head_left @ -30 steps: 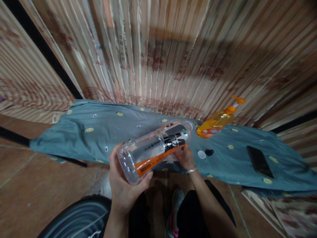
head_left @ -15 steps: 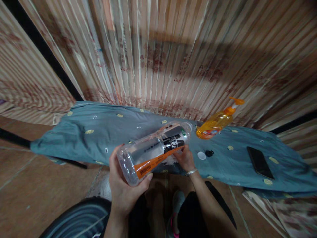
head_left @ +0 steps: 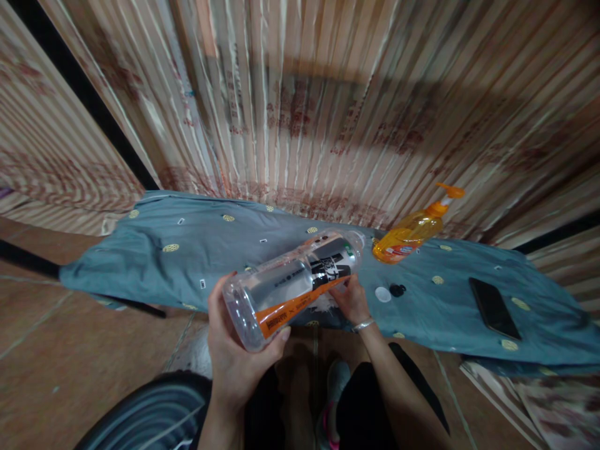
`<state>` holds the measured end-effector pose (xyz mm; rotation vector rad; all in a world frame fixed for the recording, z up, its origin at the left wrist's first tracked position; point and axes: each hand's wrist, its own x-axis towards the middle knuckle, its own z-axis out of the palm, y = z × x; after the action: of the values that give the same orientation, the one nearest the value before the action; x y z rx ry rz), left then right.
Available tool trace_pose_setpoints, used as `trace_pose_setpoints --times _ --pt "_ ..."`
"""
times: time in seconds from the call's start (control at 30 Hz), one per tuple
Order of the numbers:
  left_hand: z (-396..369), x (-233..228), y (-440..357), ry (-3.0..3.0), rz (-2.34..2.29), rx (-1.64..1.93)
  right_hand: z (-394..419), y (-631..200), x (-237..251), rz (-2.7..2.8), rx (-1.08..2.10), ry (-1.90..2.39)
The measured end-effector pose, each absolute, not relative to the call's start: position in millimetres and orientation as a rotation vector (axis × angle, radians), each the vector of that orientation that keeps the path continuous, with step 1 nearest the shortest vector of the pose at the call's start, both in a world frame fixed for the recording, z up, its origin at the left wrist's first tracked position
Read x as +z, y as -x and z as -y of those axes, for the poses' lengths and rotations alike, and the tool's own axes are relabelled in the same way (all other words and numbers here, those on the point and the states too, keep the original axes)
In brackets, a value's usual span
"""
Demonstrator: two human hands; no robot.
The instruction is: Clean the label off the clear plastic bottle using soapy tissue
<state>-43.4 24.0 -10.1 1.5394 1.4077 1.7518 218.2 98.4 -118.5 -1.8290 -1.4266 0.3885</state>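
Observation:
A clear plastic bottle [head_left: 290, 284] with a black, white and orange label lies tilted, its open neck pointing away to the right. My left hand [head_left: 234, 350] cups its base from below. My right hand [head_left: 349, 300], a bracelet on the wrist, pinches the label's lower edge near the bottle's shoulder. A white cap [head_left: 383, 294] and a small black object [head_left: 397, 289] lie on the blue-grey cloth [head_left: 187, 256] just right of my right hand.
An orange pump bottle [head_left: 412, 232] of liquid stands at the cloth's far edge against the striped curtain [head_left: 300, 100]. A black phone [head_left: 494, 307] lies flat on the cloth at the right. Brown tiled floor [head_left: 70, 350] is below, with my knees and a shoe.
Almost nothing has moved; both hands keep their hold on the bottle, and the view has drifted very slightly.

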Motion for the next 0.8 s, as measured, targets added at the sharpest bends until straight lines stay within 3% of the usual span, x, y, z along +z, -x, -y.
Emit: trace_pose_setpoints --times 0.8 --pt "-22.2 -7.6 43.1 -1.561 -1.367 1.766 -99.4 -217.0 -116.3 1.332 0.504 1.835"
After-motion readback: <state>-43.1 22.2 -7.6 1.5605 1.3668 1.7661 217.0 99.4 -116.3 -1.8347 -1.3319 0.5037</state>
